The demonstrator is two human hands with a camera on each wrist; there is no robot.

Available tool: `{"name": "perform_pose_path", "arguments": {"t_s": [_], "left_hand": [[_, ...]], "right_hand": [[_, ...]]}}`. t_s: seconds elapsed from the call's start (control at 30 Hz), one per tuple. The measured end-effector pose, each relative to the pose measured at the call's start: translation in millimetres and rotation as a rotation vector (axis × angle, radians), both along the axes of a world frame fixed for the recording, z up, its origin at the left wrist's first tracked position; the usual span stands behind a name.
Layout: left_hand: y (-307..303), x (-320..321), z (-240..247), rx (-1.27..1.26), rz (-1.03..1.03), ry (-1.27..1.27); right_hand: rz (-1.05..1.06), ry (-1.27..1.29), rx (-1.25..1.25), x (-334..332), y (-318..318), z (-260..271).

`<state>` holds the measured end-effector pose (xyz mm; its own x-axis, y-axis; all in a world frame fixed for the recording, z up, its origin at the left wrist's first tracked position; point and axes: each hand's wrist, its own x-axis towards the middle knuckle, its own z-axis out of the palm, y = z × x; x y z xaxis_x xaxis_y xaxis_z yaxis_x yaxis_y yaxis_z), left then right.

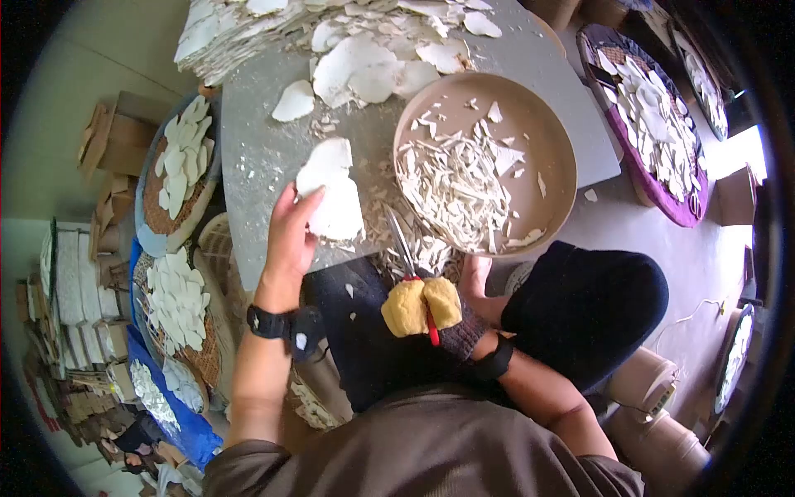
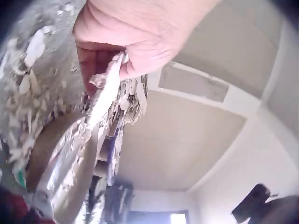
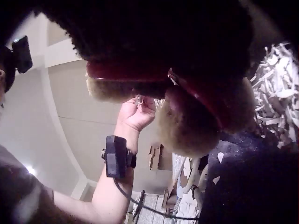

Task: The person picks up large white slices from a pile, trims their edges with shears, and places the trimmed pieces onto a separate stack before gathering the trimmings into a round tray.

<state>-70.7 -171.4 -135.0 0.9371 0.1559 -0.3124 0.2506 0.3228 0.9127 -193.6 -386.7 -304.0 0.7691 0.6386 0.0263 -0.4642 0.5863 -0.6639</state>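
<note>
My bare left hand (image 1: 291, 228) pinches a flat white piece (image 1: 334, 203) between thumb and fingers over the grey table; it is seen edge-on in the left wrist view. My right hand (image 1: 465, 334), in a dark knit glove, grips red-handled scissors (image 1: 401, 242), their blades pointing away from me toward the tabletop. Yellow foam padding (image 1: 407, 309) wraps the handles and hides most of the fingers. The blades lie just right of the white piece, apart from it. A round tan pan (image 1: 542, 124) of thin white strips sits right of the blades.
Stacked white sheets (image 1: 248, 41) and loose pieces (image 1: 364, 70) lie at the table's far side. White cuttings (image 1: 431, 261) heap by the near edge. Round baskets of white pieces flank the table, one purple-rimmed (image 1: 642, 178) at right. My bent knee (image 1: 588, 306) is under the pan's near side.
</note>
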Motion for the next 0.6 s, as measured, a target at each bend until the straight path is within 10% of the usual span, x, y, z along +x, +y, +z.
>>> {"name": "perform_pose_path", "arguments": {"t_s": [0.2, 0.5, 0.6], "left_hand": [[-23.3, -35.5, -17.2, -0.016, -0.076, -0.053], [-25.6, -39.4, -9.7, 0.0, -0.101, -0.065], [-24.9, -39.8, -8.7, 0.003, -0.127, -0.068]], "right_hand": [[-0.042, -0.12, -0.585, -1.3, -2.0, 17.2], [0.134, 0.509, 0.465, 6.8, -12.3, 13.8], [0.155, 0.524, 0.437, 6.8, -13.4, 19.8]]}}
